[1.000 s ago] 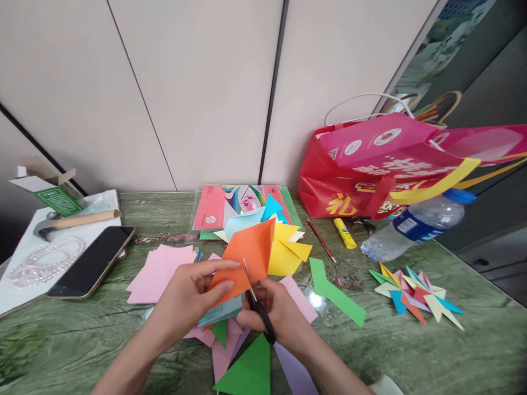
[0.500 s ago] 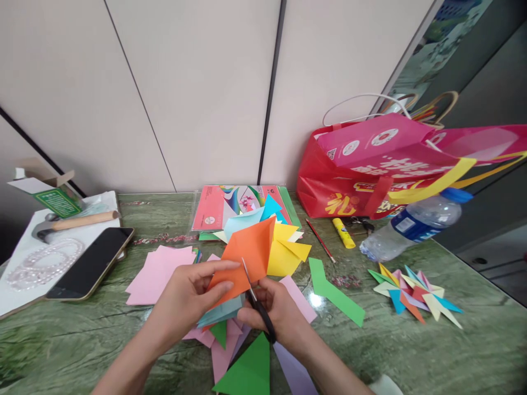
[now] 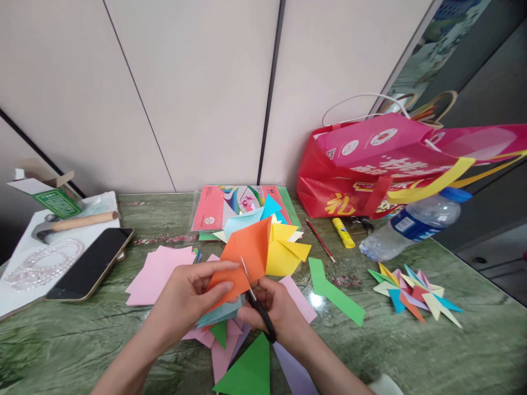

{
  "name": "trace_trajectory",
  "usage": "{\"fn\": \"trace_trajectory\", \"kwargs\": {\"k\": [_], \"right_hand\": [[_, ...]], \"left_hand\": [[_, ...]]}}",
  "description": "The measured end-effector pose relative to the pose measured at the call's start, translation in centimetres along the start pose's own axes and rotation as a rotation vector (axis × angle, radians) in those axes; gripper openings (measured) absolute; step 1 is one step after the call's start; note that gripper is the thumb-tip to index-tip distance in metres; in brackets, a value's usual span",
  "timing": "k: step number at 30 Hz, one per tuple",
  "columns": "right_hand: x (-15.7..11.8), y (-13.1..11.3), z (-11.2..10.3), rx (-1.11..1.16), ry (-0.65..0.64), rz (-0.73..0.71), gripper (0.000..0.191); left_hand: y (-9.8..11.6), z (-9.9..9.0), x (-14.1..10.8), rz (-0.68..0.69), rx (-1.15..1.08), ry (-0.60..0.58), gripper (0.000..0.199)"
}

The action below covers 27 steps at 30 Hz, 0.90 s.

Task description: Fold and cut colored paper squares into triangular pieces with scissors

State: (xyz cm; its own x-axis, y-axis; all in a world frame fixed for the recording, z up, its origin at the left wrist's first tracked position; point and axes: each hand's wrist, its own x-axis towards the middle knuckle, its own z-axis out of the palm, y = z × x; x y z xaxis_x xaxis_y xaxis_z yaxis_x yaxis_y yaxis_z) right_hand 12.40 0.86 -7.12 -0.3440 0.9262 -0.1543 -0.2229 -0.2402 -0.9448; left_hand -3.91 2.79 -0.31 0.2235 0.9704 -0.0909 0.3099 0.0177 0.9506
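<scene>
My left hand (image 3: pixel 197 291) pinches the lower left part of an orange paper sheet (image 3: pixel 249 249), thumb on top. The sheet has a crease and stands partly folded up at its right. In my right hand (image 3: pixel 274 310) is a pair of black-handled scissors (image 3: pixel 259 312), its blade lying across the orange paper. Light blue paper (image 3: pixel 222 311) shows beneath my left hand. Yellow folded paper (image 3: pixel 284 255) lies just behind the orange sheet. Below the hands are a green paper triangle (image 3: pixel 249 370) and purple strips (image 3: pixel 294 370).
Pink paper (image 3: pixel 160 274) is stacked at the left, near a phone (image 3: pixel 93 263) and a hammer (image 3: pixel 78 222). Right of my hands lie green paper (image 3: pixel 337 296), a glue stick (image 3: pixel 343 233), a pencil (image 3: pixel 320 240) and a folded paper star (image 3: pixel 415 293). A bottle (image 3: pixel 415 225) leans by a red bag (image 3: pixel 349 181).
The orange paper has shifted very slightly to the left. Both hands and the scissors keep nearly the same place.
</scene>
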Motion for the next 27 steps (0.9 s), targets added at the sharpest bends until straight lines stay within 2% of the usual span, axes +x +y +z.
{"fn": "trace_trajectory", "kwargs": {"k": [16, 27], "right_hand": [[-0.14, -0.38, 0.25, -0.031, 0.044, 0.042, 0.043], [-0.09, -0.01, 0.14, -0.075, 0.063, 0.02, 0.042]], "left_hand": [[-0.01, -0.04, -0.14, 0.011, 0.018, 0.004, 0.026], [-0.07, -0.06, -0.18, 0.016, 0.033, 0.0, 0.027]]}}
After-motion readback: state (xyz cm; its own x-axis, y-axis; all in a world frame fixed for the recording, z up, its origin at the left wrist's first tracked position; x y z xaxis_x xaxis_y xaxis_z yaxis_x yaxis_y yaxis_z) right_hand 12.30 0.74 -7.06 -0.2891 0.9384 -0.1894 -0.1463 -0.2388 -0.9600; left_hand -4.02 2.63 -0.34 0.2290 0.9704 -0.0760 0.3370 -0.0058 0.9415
